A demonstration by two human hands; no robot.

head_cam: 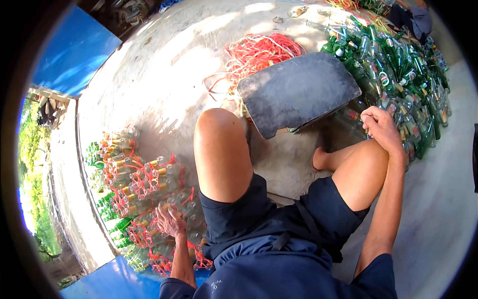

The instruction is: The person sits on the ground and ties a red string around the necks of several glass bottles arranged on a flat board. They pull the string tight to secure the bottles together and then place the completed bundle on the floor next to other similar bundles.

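My left hand point(171, 221) is over the necks of clear glass bottles point(186, 203) that are tied in bundles with red plastic string. Its fingers are apart and grip nothing that I can see; whether they touch the bottles is unclear. Beside my right knee, my right hand point(381, 125) hangs with its fingers curled in, and nothing shows in it. A heap of loose green and clear glass bottles point(396, 80) lies beyond that hand. Between my legs and the string stands a low block with a dark, worn top point(298, 88).
A tangle of red and pale plastic string point(261, 52) lies behind the block on the concrete floor point(179, 71). More bundles with green bottles point(106, 207) line the left side. Blue panels point(80, 48) stand at the left. Another person point(414, 20) sits beyond the heap.
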